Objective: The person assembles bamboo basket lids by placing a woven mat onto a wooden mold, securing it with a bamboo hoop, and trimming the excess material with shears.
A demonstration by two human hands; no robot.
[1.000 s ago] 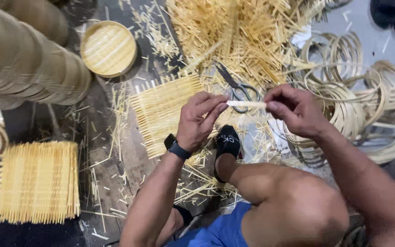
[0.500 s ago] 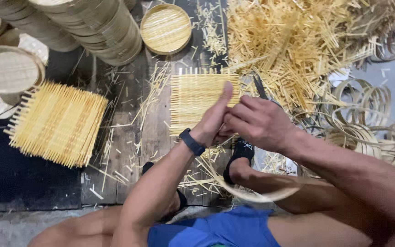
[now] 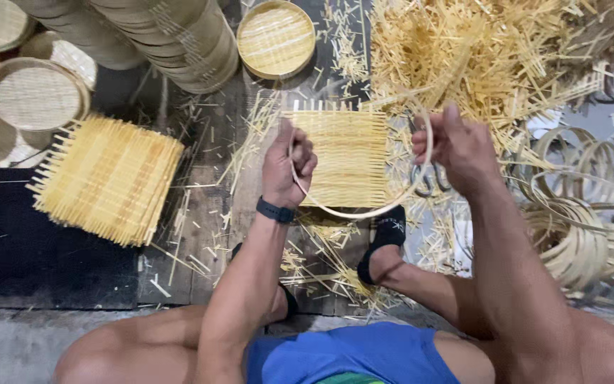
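Both hands up over the floor, bending a thin bamboo strip (image 3: 364, 212) into a loop. Left hand (image 3: 289, 165) clenched round one end of it, black band on that wrist. Right hand (image 3: 456, 146) pinches the other end, fingers curled, strip arcs up past the knuckles. The loop sags in a smooth U btwn the two hands, hanging just above a square woven bamboo mat (image 3: 346, 156), flat w/ loose slat ends sticking out.

Scissors (image 3: 428, 178) on the planks just below the right hand. Stack of same square mats (image 3: 108, 178) near left edge of the floor, ragged-edged. Round woven tray (image 3: 276, 37) at top. Tall stacks of round rims (image 3: 172, 35) top left. Heap of splintery offcuts (image 3: 477, 50) top right; coiled thin hoops (image 3: 584, 227) along right edge.
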